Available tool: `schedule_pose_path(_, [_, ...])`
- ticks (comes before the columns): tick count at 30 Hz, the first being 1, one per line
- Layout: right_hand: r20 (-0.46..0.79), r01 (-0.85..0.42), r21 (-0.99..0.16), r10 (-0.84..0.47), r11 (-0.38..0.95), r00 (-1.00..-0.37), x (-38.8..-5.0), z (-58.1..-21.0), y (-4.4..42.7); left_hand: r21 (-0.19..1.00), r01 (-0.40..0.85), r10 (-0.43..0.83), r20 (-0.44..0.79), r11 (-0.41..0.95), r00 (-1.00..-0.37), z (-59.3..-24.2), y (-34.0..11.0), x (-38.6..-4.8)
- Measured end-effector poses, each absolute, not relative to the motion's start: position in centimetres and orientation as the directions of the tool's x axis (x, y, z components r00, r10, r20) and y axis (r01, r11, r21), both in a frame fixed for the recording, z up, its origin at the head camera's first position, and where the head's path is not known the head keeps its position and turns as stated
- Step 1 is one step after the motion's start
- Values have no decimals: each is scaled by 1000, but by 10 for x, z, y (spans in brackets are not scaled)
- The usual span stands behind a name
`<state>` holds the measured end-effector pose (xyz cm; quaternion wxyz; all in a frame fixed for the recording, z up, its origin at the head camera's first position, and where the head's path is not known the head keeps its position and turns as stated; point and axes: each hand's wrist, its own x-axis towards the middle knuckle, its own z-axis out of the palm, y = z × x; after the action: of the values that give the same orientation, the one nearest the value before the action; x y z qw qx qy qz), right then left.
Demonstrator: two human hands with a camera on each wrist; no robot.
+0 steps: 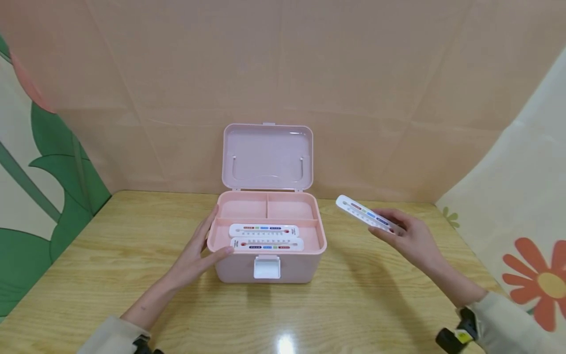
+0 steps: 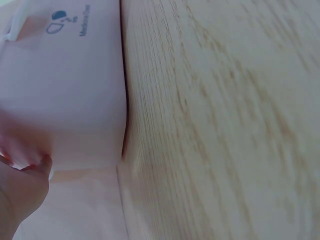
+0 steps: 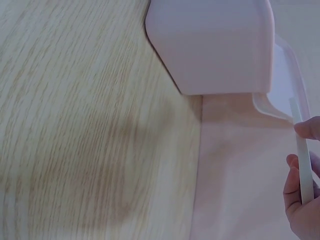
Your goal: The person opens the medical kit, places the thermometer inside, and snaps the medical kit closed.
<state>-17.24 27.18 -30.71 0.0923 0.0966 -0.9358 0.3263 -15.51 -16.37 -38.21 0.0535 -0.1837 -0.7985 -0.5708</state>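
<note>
Pink box set on table, lid raised at 12 o'clock. Two white thermometers laid in front compartment at 6. "Medicine Chest" printed on box front; thermometer lettering too small to be read. Third thermometer pinched in fingers of right hand, 3 o'clock from box. Box side touched at 8–9 by left hand, fingers extended. White latch mounted at 6.

Pink box: lid raised, left side touched by left hand.
White thermometer: held tilted in right hand.
Two thermometers: laid flat in near compartment.
</note>
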Motion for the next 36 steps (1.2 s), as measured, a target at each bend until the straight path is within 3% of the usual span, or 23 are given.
schedule_pose_path(29, [281, -317, -587, -180, 745, -943, -178, -288, 229, 888, 349, 225, 290, 299, -930, -381, -164, -155])
schedule_pose_path(36, [265, -329, -629, -203, 704, -943, -180, -285, 223, 890, 348, 228, 288, 296, -930, -382, -164, -156])
